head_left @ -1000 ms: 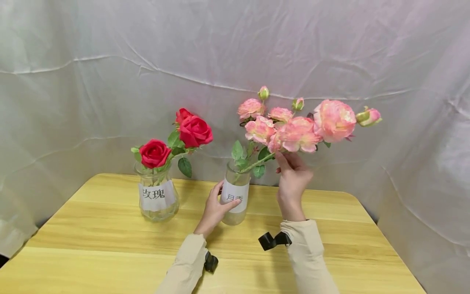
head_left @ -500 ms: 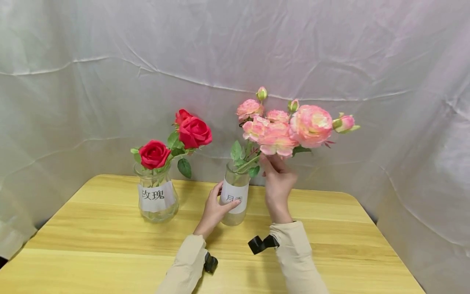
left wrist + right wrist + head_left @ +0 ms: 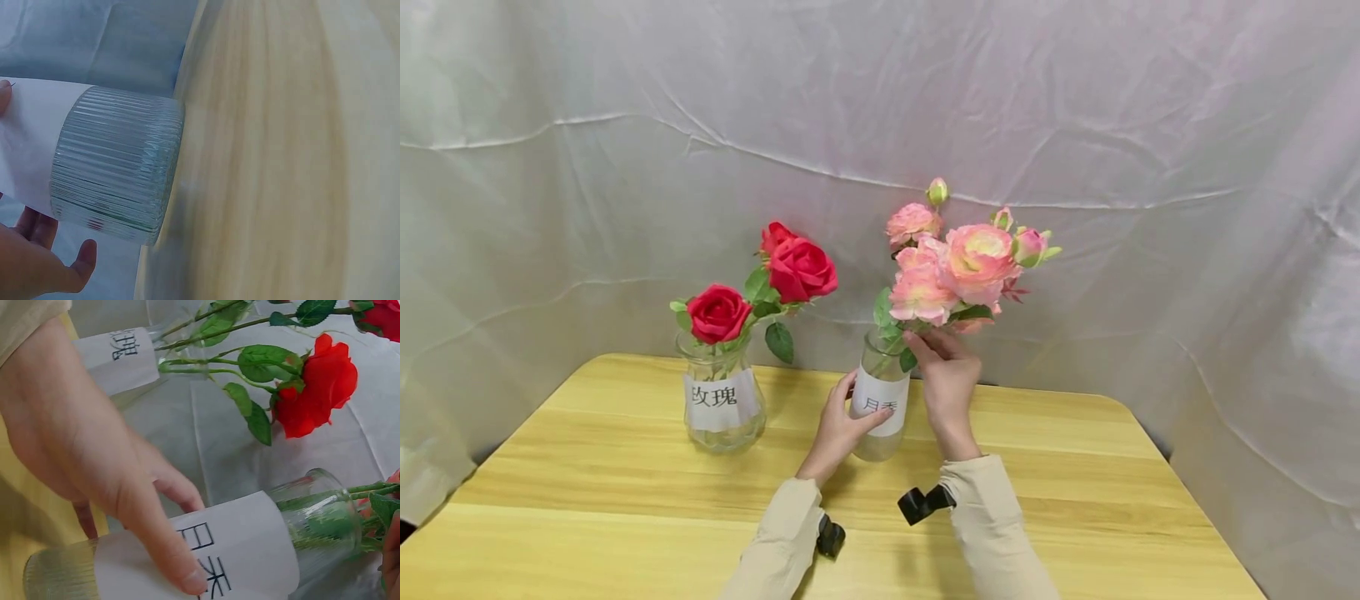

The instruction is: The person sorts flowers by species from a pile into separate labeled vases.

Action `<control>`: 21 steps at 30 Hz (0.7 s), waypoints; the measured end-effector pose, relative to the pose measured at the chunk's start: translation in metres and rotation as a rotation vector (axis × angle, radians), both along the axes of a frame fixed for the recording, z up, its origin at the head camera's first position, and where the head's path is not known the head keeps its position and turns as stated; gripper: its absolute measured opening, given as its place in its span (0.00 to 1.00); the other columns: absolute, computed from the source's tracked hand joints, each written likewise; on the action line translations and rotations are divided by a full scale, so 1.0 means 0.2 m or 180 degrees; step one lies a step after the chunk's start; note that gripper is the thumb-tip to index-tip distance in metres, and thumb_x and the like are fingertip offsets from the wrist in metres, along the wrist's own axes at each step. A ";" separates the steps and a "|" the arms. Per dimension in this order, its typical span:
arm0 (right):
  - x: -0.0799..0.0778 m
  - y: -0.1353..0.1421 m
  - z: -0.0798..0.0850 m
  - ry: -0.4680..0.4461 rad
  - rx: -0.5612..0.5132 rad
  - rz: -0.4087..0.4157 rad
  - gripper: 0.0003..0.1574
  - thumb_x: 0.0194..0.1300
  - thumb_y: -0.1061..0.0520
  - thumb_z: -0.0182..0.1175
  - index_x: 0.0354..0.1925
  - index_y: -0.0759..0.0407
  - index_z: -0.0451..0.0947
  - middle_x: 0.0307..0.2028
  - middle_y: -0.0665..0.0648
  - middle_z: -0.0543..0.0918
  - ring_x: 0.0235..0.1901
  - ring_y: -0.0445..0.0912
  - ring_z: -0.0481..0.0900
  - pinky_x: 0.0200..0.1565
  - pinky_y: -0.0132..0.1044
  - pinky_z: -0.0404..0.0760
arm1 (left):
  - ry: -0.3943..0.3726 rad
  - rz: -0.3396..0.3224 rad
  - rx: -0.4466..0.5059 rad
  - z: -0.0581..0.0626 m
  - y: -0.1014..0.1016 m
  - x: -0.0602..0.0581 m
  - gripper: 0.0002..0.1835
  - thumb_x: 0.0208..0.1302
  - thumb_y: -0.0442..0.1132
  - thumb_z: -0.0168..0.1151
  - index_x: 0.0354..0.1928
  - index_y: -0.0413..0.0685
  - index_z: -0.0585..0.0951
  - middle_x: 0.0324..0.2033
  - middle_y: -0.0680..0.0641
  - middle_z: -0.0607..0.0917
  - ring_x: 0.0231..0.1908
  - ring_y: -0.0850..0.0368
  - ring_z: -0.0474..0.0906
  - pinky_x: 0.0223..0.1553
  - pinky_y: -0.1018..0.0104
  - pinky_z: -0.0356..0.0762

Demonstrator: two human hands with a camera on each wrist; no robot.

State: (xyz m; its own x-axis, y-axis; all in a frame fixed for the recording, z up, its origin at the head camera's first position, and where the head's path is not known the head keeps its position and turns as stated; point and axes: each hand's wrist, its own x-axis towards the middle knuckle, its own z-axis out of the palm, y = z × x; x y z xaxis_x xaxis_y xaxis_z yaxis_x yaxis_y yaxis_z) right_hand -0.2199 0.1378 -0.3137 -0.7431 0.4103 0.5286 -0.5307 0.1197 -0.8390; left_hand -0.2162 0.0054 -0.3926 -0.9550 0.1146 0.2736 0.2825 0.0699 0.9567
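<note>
My left hand (image 3: 835, 431) grips a straight glass vase (image 3: 877, 448) with a white label, the thumb lying across the front of the label. In the left wrist view the ribbed lower part of this vase (image 3: 122, 162) stands on the table. My right hand (image 3: 951, 385) pinches a stem of pink flowers (image 3: 979, 262), right beside the vase mouth. The flower heads lean over the vase and to its right. Green stems (image 3: 375, 487) run into the vase neck in the right wrist view, where fingertips (image 3: 392, 556) of my right hand show at the edge.
To the left, a rounder labelled glass vase (image 3: 724, 439) holds red roses (image 3: 802, 268). Both vases stand near the back of a wooden table (image 3: 625, 500), before a grey cloth backdrop (image 3: 775, 100).
My right hand has moved left and down with the pink flower stem, bringing the flowers from the right in over the vase. The left hand keeps its grip on the vase.
</note>
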 end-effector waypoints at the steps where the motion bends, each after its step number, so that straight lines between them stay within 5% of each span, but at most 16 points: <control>1: 0.00 0.00 -0.01 0.0012 0.0058 0.0011 0.08 0.55 0.66 0.70 0.34 0.72 0.85 0.26 0.57 0.86 0.20 0.37 0.77 0.23 0.26 0.74 | -0.0002 0.0002 -0.0001 0.00 0.00 0.00 0.38 0.56 0.33 0.70 0.68 0.37 0.64 0.57 0.36 0.71 0.57 0.39 0.66 0.58 0.41 0.62; 6: -0.01 -0.01 -0.04 0.0106 0.0317 0.0096 0.08 0.55 0.67 0.70 0.34 0.73 0.85 0.31 0.66 0.86 0.31 0.42 0.84 0.33 0.29 0.80 | 0.0004 0.0000 0.0001 0.00 -0.01 0.00 0.38 0.56 0.33 0.70 0.68 0.37 0.64 0.57 0.36 0.72 0.58 0.38 0.66 0.59 0.41 0.61; 15: -0.01 -0.05 -0.05 -0.0267 0.0791 -0.0163 0.05 0.55 0.64 0.71 0.27 0.67 0.84 0.26 0.58 0.85 0.26 0.42 0.80 0.28 0.29 0.76 | 0.0039 0.0002 -0.0008 0.00 -0.01 0.00 0.39 0.56 0.33 0.71 0.68 0.37 0.64 0.57 0.36 0.71 0.58 0.39 0.66 0.59 0.40 0.61; 21: 0.00 -0.05 -0.06 -0.0257 0.0820 -0.0247 0.08 0.53 0.65 0.72 0.32 0.68 0.85 0.31 0.60 0.86 0.35 0.52 0.83 0.34 0.32 0.79 | 0.0090 -0.0003 -0.0040 -0.01 0.00 -0.01 0.39 0.56 0.33 0.71 0.68 0.36 0.65 0.57 0.36 0.72 0.58 0.39 0.66 0.60 0.37 0.59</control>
